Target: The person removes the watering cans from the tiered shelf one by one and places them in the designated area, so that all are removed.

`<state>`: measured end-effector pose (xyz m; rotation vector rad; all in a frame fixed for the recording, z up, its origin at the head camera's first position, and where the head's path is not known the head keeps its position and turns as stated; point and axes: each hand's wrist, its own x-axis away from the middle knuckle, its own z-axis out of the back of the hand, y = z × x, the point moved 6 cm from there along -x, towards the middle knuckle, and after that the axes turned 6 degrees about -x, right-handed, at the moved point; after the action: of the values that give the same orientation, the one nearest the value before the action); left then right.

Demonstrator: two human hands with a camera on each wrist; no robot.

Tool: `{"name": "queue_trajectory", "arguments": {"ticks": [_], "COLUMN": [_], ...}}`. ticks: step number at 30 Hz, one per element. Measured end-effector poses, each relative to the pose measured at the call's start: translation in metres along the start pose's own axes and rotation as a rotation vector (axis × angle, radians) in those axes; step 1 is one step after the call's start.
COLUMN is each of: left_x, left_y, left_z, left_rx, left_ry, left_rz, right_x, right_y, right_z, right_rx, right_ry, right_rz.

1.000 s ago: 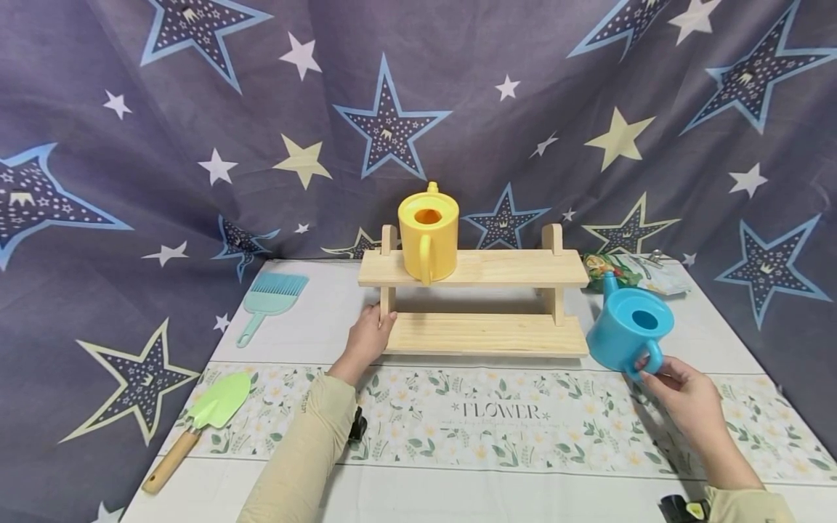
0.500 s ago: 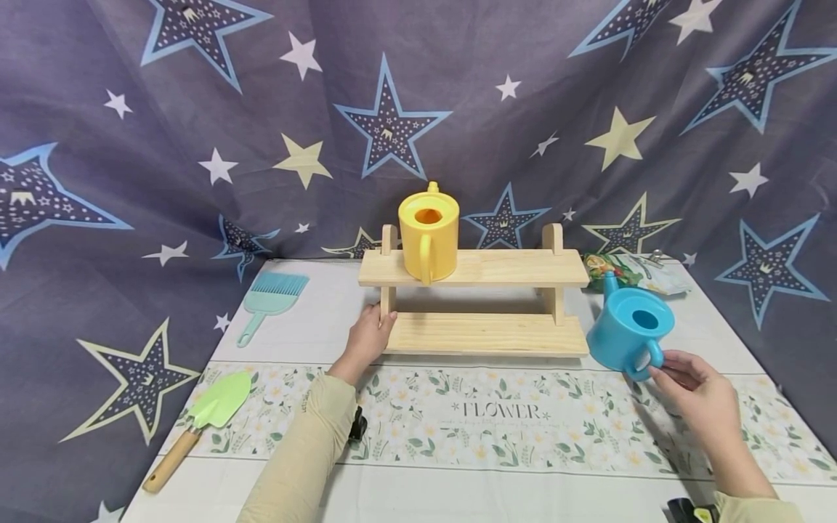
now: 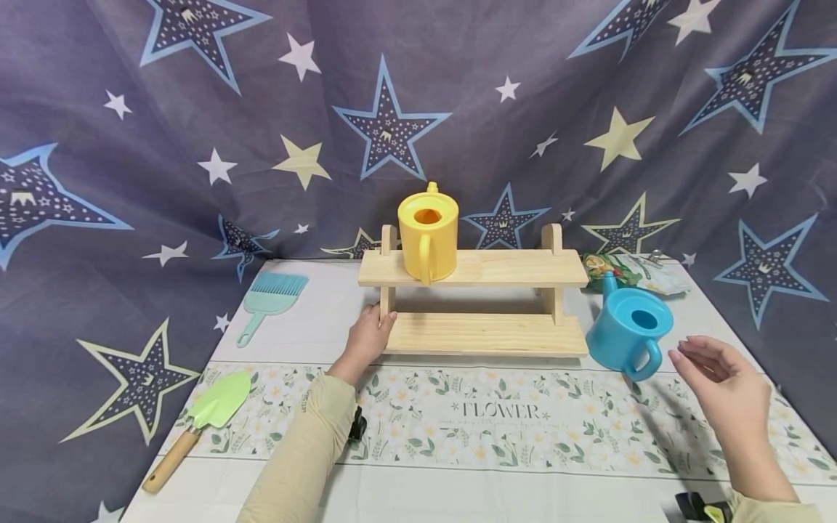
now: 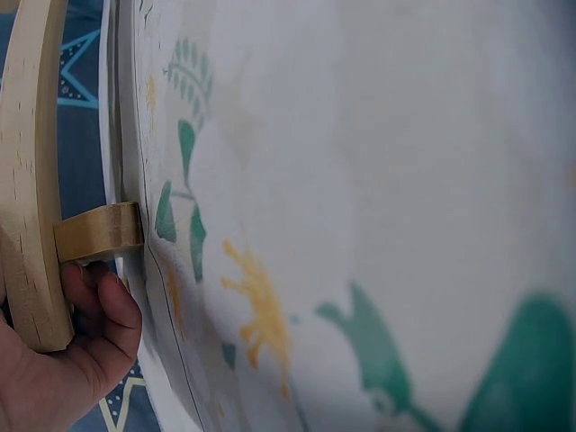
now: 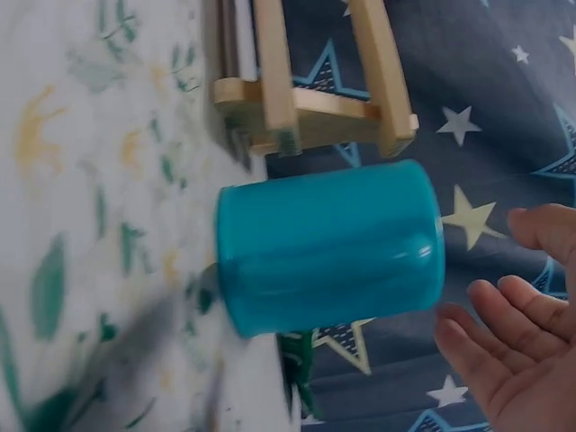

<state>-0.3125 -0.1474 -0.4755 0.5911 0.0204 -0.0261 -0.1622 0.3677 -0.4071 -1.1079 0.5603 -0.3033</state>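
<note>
A two-tier wooden shelf (image 3: 487,335) stands on the table, and my left hand (image 3: 368,335) grips the left end of its lower board. In the left wrist view the fingers of that hand (image 4: 85,346) curl under the board (image 4: 31,180) near a wooden foot. My right hand (image 3: 726,385) is just right of the blue watering can (image 3: 621,330), fingers apart from its handle, holding nothing. The can stands upright at the shelf's right end, its spout pointing away. A yellow watering can (image 3: 441,250) sits on the upper board, left of middle, handle toward me.
At the left lie a light-blue hand brush or dustpan (image 3: 269,299) and a green trowel (image 3: 219,403) with a wooden handle. Printed packets (image 3: 644,272) lie behind the blue can. A floral cloth (image 3: 497,436) covers the table, and a starry curtain (image 3: 497,43) hangs behind.
My right hand has let go of the blue watering can's handle and drawn back to the right. The can stays in place, and my left hand keeps its grip on the shelf.
</note>
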Motion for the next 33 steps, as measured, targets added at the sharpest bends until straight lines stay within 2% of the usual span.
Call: {"name": "queue_trajectory", "arguments": {"ticks": [4,8,22,33], "left_x": [0.0,0.001,0.001,0.001], "left_y": [0.0,0.002,0.0,0.0], "left_z": [0.0,0.001,0.0,0.0], "left_rx": [-0.002,-0.004,0.015,0.018], "left_ry": [0.001,0.007,0.012,0.026], "left_rz": [0.002,-0.005,-0.004,-0.011], "right_x": [-0.001,0.001,0.008,0.01], "right_y": [-0.013,-0.028,-0.06,-0.082], "right_z": [0.0,-0.008,-0.055,-0.084], "right_rx": [-0.06,-0.113,-0.142,-0.159], "right_ry": [0.037,0.008,-0.195,-0.326], "right_rz": [0.014,0.038,0.203,0.286]}}
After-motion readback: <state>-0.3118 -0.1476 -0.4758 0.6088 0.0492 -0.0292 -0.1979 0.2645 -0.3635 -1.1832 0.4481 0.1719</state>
